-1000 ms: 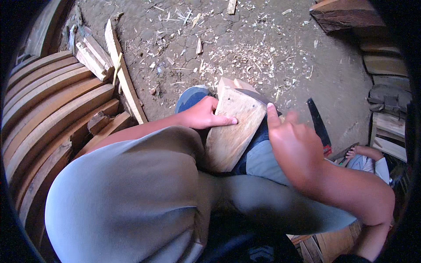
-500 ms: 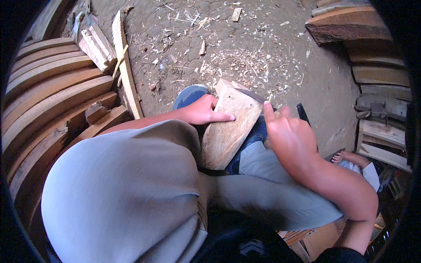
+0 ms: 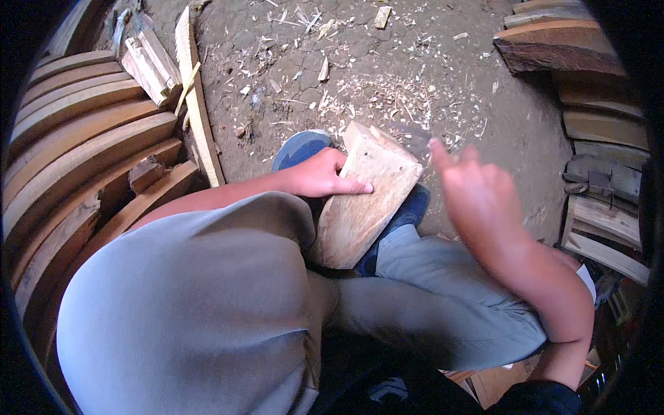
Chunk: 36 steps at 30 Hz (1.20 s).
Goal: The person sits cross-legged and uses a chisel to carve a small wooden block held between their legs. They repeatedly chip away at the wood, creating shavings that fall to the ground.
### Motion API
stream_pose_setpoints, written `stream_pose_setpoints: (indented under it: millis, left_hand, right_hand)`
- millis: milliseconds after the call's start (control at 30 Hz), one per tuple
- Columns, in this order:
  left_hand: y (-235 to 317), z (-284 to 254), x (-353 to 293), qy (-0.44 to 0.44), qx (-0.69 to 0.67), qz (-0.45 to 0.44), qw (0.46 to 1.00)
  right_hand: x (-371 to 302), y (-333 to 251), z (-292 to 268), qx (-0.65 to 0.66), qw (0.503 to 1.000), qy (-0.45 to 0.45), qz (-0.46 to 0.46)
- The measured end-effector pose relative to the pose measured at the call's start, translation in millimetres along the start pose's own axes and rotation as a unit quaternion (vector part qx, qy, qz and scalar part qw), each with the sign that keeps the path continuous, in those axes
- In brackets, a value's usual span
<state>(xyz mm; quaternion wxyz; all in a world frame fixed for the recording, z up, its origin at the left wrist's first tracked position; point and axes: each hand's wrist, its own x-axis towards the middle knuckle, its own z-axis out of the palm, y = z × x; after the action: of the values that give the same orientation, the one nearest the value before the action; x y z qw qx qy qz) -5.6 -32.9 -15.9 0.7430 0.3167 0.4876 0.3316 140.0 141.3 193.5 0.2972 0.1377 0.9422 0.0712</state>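
Observation:
A pale wooden block (image 3: pixel 366 200) with a flat, tapering face and two small dark holes is tilted between my legs. My left hand (image 3: pixel 328 174) grips its left edge, thumb lying on the flat face and the other fingers mostly hidden behind it. At the block's upper end, smaller cut wood faces show. Right of the block, apart from it, my right hand (image 3: pixel 477 187) is closed around a knife (image 3: pixel 415 135). Motion smears the blade, and the handle is hidden in my fist. The index finger stretches forward along the knife.
Curved wooden pieces (image 3: pixel 90 159) are stacked along the left, with a long rough strip (image 3: pixel 196 104) beside them. More curved boards (image 3: pixel 564 45) are piled at the right. Wood shavings (image 3: pixel 387 97) litter the earth floor ahead. My shoes (image 3: pixel 301 149) flank the block.
My right hand and the knife have moved right and slightly up, off the block's upper edge. My left hand and the block have stayed nearly in place.

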Motion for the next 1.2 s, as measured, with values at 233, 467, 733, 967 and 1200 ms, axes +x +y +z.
stream_pose_setpoints:
  millis: [233, 467, 733, 967, 1200]
  left_hand:
    - [2, 0, -3, -0.001, -0.011, 0.001, 1.0]
    - [-1, -2, -1, -0.004, 0.005, -0.009, 1.0]
    - [-2, 3, -1, 0.016, -0.006, 0.028, 0.999]
    - [0, -2, 0, 0.0, 0.006, -0.003, 1.0]
    - [-5, 0, 1, 0.0, 0.026, 0.015, 1.0]
  right_hand:
    - [6, 32, -23, 0.13, 0.991, -0.019, -0.019]
    - [11, 29, -20, 0.161, 0.985, -0.047, -0.042]
    - [16, 34, -23, 0.139, 0.987, -0.066, -0.04]
    - [27, 30, -28, 0.164, 0.974, -0.155, -0.031]
    - [28, 37, -22, 0.183, 0.964, -0.19, -0.033]
